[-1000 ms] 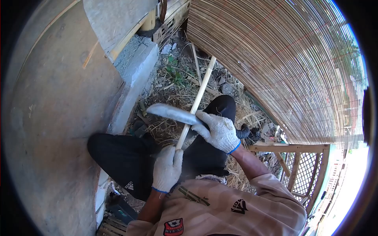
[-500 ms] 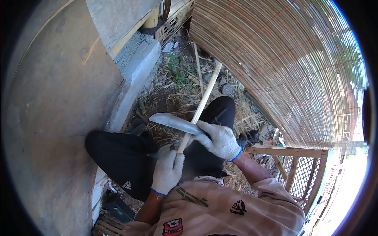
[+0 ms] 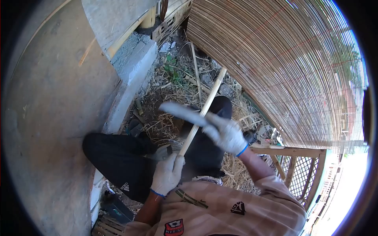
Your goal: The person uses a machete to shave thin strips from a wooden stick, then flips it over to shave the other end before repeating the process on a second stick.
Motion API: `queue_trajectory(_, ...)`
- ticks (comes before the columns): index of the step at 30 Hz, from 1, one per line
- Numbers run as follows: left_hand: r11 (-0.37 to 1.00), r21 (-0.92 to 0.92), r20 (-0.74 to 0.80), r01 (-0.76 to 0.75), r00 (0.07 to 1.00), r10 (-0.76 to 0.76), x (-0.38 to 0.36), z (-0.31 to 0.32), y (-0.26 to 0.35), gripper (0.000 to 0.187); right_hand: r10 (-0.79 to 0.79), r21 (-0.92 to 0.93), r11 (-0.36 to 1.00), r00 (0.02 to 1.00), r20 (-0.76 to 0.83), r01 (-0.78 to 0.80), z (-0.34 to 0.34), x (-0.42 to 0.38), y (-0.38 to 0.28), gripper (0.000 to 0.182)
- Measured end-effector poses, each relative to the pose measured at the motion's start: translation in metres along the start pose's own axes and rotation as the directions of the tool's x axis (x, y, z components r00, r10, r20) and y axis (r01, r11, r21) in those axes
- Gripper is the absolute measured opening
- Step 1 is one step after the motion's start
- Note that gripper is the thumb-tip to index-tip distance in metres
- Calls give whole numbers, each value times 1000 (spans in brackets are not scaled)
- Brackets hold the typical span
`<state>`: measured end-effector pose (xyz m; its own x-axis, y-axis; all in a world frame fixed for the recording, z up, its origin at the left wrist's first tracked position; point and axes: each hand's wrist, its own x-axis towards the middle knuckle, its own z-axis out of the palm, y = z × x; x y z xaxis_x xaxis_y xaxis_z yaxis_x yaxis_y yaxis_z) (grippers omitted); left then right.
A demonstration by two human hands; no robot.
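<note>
My left hand (image 3: pixel 167 174), in a white knit glove with a blue cuff, is closed around the near end of a long, pale bamboo strip (image 3: pixel 211 95). The strip slants up and away between my bent knees. In my gloved right hand (image 3: pixel 229 137) is a knife with a broad blade (image 3: pixel 179 111), smeared by motion. Its handle is hidden in my fist. The blade lies across the strip in this view, tip toward the left, about midway along the strip's length.
A bamboo-slat screen (image 3: pixel 271 67) hangs at the right, above a wooden lattice frame (image 3: pixel 301 173). To the left stand a large brown panel (image 3: pixel 59 106) and a concrete ledge (image 3: pixel 132 84). Dry straw (image 3: pixel 173 94) and a thin stick (image 3: pixel 195 65) lie on the ground ahead.
My right hand and the knife have shifted right, with the blade now blurred. The strip's far end sits slightly lower and further right; my left hand keeps its hold.
</note>
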<state>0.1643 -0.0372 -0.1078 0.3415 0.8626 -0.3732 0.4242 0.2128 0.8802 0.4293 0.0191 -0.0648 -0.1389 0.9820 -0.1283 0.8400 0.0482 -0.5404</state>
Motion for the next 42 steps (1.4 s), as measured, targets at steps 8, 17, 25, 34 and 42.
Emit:
queue_trajectory(8,999,33,-9,-30,999,30,2,-5,-12,36,-64,45,997,998,-26,66,26,-7,-10,49)
queue_trajectory(17,999,-38,40,24,999,-23,-10,1,5,31,265,206,959,880,-394,-196,-39,36,60,41)
queue_trajectory(25,994,-109,94,27,995,-17,4,6,-11,37,-23,47,999,997,70,20,11,-22,-5,50)
queue_trajectory(34,985,-143,116,98,990,-82,-3,3,-7,40,-5,-11,1000,1000,0,5,18,-15,-4,48)
queue_trajectory(42,988,-93,211,126,972,-104,-21,2,-6,39,224,145,968,968,-116,-206,-15,4,28,50)
